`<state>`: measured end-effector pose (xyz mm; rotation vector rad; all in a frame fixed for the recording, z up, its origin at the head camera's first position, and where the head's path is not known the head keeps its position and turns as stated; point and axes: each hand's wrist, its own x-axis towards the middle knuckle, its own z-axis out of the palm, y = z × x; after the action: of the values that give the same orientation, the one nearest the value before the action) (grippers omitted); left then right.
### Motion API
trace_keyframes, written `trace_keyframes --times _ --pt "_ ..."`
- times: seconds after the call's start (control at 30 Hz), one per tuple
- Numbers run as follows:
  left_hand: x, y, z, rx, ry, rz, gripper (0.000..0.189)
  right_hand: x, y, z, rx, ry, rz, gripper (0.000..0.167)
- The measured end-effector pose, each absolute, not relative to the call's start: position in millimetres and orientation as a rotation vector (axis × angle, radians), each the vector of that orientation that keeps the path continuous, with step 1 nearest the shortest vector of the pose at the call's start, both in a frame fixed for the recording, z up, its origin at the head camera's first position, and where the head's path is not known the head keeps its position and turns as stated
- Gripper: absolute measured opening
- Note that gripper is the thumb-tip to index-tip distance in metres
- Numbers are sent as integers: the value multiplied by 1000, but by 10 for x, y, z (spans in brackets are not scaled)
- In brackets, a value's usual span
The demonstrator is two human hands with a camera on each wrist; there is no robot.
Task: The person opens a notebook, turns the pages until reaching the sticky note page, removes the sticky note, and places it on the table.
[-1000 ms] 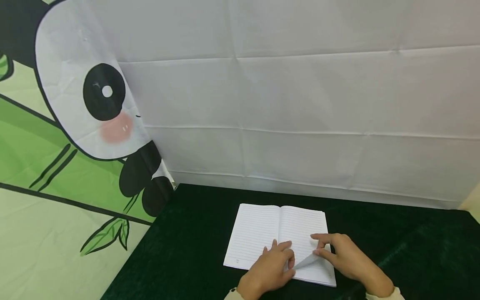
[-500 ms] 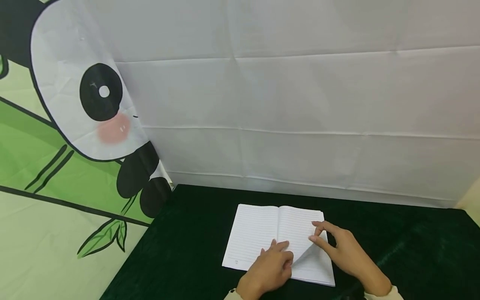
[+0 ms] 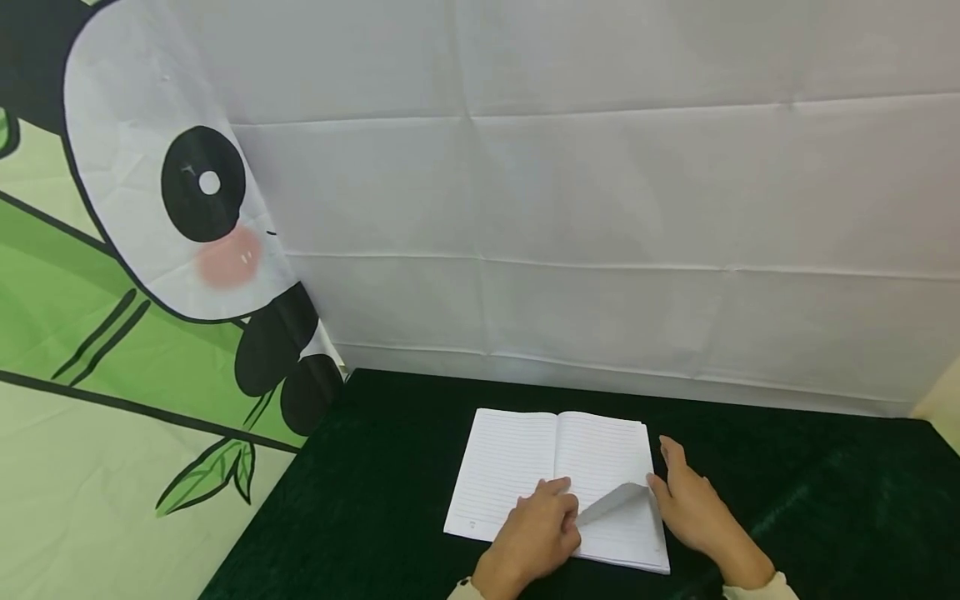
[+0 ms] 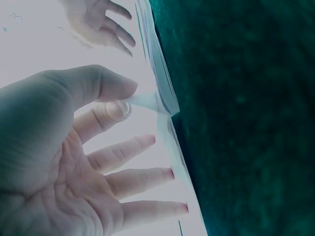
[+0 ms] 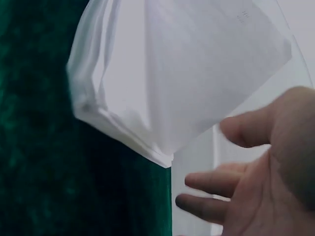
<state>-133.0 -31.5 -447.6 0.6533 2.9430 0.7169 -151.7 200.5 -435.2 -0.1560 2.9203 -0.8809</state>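
Note:
An open lined notebook (image 3: 510,458) lies on the dark green cloth. My left hand (image 3: 532,533) is at its bottom edge near the spine. In the left wrist view, the thumb and index finger pinch a fold of a page (image 4: 142,100), while the other fingers lie spread over the paper. The lower part of the right-hand page (image 3: 617,500) is turned up diagonally. My right hand (image 3: 693,504) is at the notebook's right edge, fingers extended and apart. Its thumb (image 5: 246,130) is close to the raised page's edge; whether they touch, I cannot tell.
Dark green cloth (image 3: 390,475) covers the table around the notebook. Behind it hangs a creased white sheet (image 3: 600,208). On the left is a printed cloth with a panda (image 3: 142,183) and green shapes.
My right hand has let go of the page and moved right to the notebook's edge, its fingers spreading. The page stays folded up. My left hand has shifted slightly left.

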Motion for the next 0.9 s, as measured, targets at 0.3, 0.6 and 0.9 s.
trace_keyframes --times 0.3,0.6,0.9 --pt "-1367 -349 -4478 512 2963 797 25 -1543 1941 -4398 -92 2864 -757 71" --pt "-1446 -436 -4463 295 3066 954 13 -1454 1845 -4426 -358 2791 -796 102" --pt "-1575 -680 -4444 93 3228 811 35 -1466 1883 -4407 -358 2684 -881 124"
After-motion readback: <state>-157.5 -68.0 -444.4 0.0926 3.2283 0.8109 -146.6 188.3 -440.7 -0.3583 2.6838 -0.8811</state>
